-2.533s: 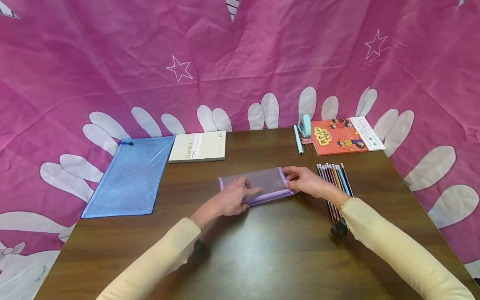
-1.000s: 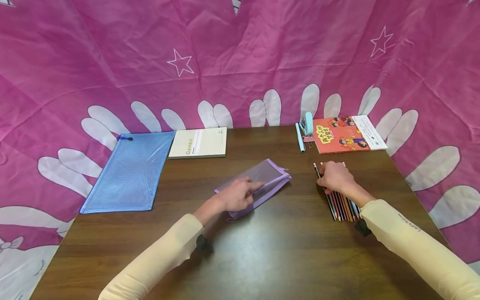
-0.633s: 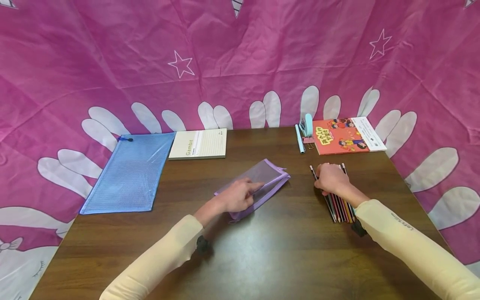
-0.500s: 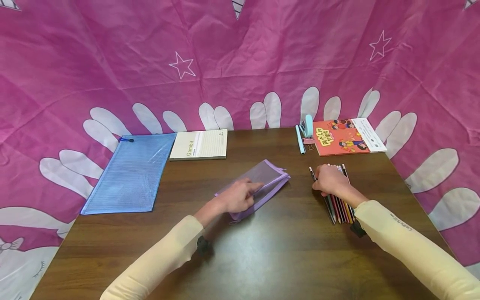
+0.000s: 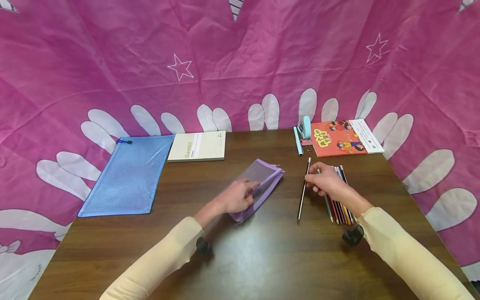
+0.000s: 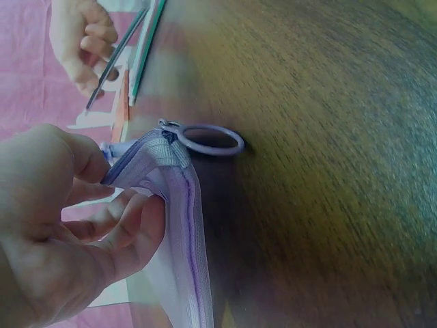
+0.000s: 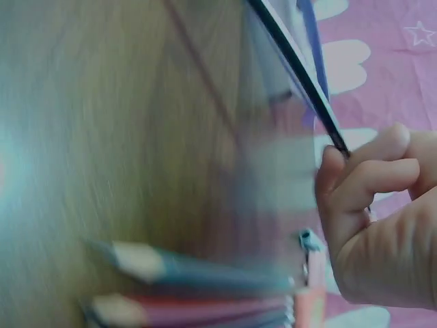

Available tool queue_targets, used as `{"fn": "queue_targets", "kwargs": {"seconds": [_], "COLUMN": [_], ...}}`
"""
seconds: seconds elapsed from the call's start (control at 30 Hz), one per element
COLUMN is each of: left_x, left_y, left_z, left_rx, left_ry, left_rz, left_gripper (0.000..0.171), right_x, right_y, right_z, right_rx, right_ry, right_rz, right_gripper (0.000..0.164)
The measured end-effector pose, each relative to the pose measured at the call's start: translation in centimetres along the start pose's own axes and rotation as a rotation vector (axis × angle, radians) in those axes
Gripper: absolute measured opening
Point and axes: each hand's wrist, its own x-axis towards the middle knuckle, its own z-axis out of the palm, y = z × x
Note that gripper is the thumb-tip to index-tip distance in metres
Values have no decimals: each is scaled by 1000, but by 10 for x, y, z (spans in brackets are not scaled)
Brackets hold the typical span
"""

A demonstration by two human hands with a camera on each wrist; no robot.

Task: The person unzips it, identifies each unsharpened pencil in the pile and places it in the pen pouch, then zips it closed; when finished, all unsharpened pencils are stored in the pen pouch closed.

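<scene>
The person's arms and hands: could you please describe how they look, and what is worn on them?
Long, pale yellow sleeves cover both arms: the left sleeve and the right sleeve. The left hand and right hand wear no gloves. A small black object shows by the left cuff, another black object by the right.

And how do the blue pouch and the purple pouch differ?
The blue pouch looks larger than the purple pouch. The blue pouch lies flat, untouched; the left hand grips the purple pouch. The blue pouch has a dark pull; the purple pouch, a ring. Both look like mesh.
</scene>
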Motion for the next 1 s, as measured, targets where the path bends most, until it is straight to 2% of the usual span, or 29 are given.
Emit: {"fn": "queue_targets", "kwargs": {"seconds": [0.1, 0.2, 0.4, 0.67, 1.0], "left_x": [0, 0, 3, 6, 9], "left_y": [0, 2, 7, 11, 13], "left_z": [1, 1, 3, 4, 6], "left_rx": [1, 3, 3, -20, -28], "left_ry": [21, 51, 91, 123, 153], "left_rz": [-5, -6, -25, -32, -41], "left_gripper": [55, 54, 52, 51, 50], "right_x": [-1, 0, 6, 11, 9], "right_y": [-2, -5, -12, -17, -19], "right_z": [14, 29, 59, 88, 110], "right_rx": [162, 277, 411, 465, 432], "right_ry": [28, 70, 127, 120, 89], "right_rz": [5, -2, 12, 15, 21], "right_gripper": [27, 27, 25, 22, 26]}}
